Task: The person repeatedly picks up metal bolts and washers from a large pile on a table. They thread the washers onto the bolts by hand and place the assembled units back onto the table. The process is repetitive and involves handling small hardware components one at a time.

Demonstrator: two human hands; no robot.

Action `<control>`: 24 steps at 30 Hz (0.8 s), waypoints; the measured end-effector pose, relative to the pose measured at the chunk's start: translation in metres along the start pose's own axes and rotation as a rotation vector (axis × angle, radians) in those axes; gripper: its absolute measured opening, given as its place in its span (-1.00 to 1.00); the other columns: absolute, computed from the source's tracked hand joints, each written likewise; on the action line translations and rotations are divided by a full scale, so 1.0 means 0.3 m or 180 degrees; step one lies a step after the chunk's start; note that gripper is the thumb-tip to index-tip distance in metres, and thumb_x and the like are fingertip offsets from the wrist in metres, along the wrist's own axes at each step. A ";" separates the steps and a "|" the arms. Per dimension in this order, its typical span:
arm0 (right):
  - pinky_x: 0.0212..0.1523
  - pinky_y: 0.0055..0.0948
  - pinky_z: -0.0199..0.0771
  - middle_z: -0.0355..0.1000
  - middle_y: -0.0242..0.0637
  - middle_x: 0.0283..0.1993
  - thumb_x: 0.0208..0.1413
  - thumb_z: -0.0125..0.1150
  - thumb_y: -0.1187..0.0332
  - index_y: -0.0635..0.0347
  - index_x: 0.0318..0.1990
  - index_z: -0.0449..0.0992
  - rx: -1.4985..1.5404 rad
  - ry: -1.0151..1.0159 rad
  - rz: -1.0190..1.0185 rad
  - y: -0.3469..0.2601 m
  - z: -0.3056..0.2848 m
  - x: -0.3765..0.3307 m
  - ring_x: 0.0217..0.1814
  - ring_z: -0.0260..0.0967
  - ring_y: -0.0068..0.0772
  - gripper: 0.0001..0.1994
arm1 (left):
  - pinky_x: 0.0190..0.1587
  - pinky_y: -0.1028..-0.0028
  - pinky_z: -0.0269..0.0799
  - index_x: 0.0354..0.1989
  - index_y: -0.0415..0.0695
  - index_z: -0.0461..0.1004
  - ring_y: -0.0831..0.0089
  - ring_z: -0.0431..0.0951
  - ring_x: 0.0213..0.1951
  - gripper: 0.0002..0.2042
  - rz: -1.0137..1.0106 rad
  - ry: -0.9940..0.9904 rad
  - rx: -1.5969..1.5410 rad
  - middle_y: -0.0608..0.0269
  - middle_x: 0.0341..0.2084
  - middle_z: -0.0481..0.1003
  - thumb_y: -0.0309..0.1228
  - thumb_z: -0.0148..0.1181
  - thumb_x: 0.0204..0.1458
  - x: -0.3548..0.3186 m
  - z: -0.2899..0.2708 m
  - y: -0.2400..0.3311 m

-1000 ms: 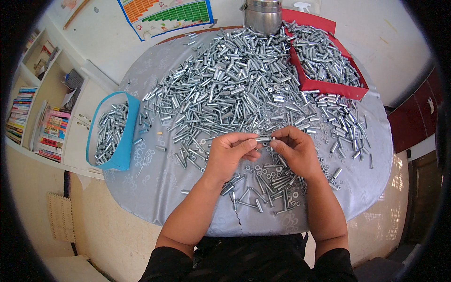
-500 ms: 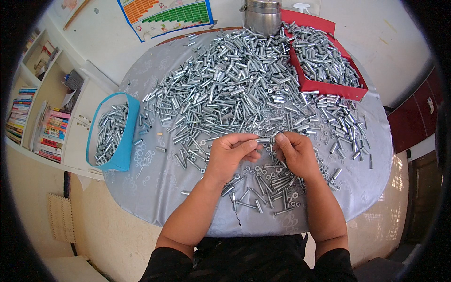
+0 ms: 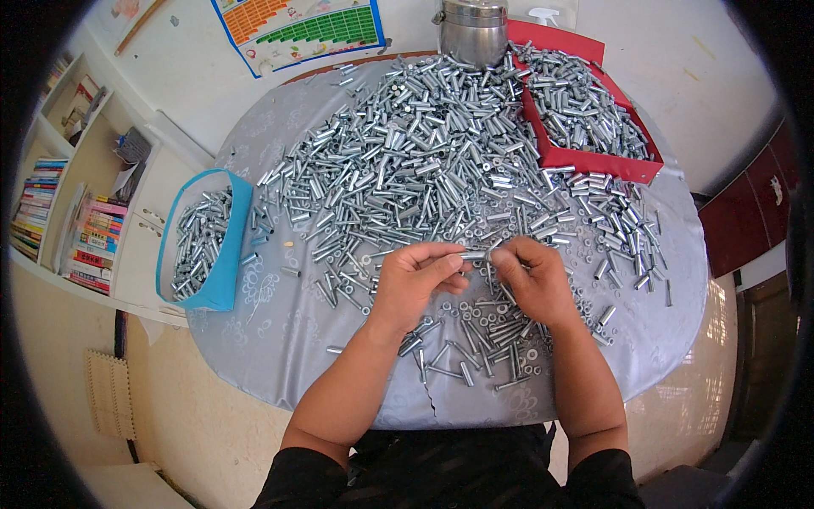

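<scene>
My left hand (image 3: 414,278) is closed, pinching a shiny metal expansion bolt (image 3: 474,254) between thumb and fingers. The bolt lies sideways, its right end meeting the fingertips of my right hand (image 3: 538,278). That hand is closed too, thumb against curled index finger at the bolt's end; any small part inside the pinch is hidden. Beneath and beyond both hands spreads a large heap of metal bolts and sleeves (image 3: 398,144). Closer to me, between my forearms, lie loose bolts (image 3: 466,348) with nuts and washers.
A blue fabric bin (image 3: 231,254) holding metal sleeves stands at the table's left. At the back right, a red box (image 3: 593,161) is filled with similar parts, beside a steel pot (image 3: 473,38). A patterned grey cloth (image 3: 254,356) covers the round table.
My right hand has shifted slightly left, its fingers curling tighter against the bolt's end. My left hand stays nearly still with the bolt in its pinch.
</scene>
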State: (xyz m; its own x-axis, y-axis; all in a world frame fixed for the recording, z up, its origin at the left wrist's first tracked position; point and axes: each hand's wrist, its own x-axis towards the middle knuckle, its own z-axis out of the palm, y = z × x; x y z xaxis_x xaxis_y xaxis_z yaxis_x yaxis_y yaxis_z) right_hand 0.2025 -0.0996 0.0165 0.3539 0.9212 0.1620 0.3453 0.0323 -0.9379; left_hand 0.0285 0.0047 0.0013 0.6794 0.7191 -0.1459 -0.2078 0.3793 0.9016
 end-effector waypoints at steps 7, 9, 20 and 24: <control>-0.40 -0.52 0.33 0.43 -0.39 -0.50 0.14 0.23 0.38 0.32 -0.33 0.53 0.0170 0.0054 -0.0096 -0.001 0.018 0.000 -0.46 0.30 -0.59 -0.85 | -0.36 0.47 0.58 -0.12 -0.31 0.53 0.43 0.61 -0.42 -0.79 0.0010 -0.0044 -0.0054 0.05 -0.36 0.60 -0.48 0.20 0.10 0.004 -0.003 -0.004; -0.37 -0.53 0.36 0.46 -0.37 -0.46 0.12 0.25 0.39 0.32 -0.28 0.53 -0.0316 -0.0444 0.0243 -0.008 -0.018 -0.001 -0.43 0.32 -0.59 -0.85 | -0.36 0.47 0.58 -0.12 -0.31 0.53 0.42 0.61 -0.42 -0.79 0.0016 -0.0029 -0.0066 0.05 -0.35 0.60 -0.49 0.20 0.10 0.002 -0.010 -0.006; -0.28 -0.55 0.41 0.49 -0.33 -0.37 0.07 0.30 0.44 0.30 -0.22 0.53 0.0277 -0.0245 0.0342 0.022 -0.003 -0.008 -0.34 0.39 -0.59 -0.84 | -0.38 0.48 0.59 -0.13 -0.32 0.52 0.39 0.62 -0.46 -0.81 -0.0058 -0.0029 -0.0051 0.05 -0.39 0.60 -0.52 0.16 0.10 0.002 -0.001 -0.002; -0.28 -0.56 0.42 0.49 -0.35 -0.37 0.05 0.31 0.47 0.30 -0.20 0.52 0.0832 0.0123 0.0015 -0.007 0.019 -0.011 -0.35 0.39 -0.60 -0.83 | -0.39 0.49 0.59 -0.13 -0.32 0.52 0.40 0.61 -0.47 -0.81 -0.0095 0.0031 -0.0084 0.05 -0.39 0.60 -0.52 0.16 0.10 -0.001 0.002 0.001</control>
State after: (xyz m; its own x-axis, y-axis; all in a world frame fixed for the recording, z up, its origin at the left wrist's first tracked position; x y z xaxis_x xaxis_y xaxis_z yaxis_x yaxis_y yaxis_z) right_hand 0.1955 -0.1006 0.0161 0.3897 0.9062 0.1643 0.1090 0.1318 -0.9853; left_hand 0.0288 0.0043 0.0019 0.6788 0.7128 -0.1766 -0.2060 0.4157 0.8858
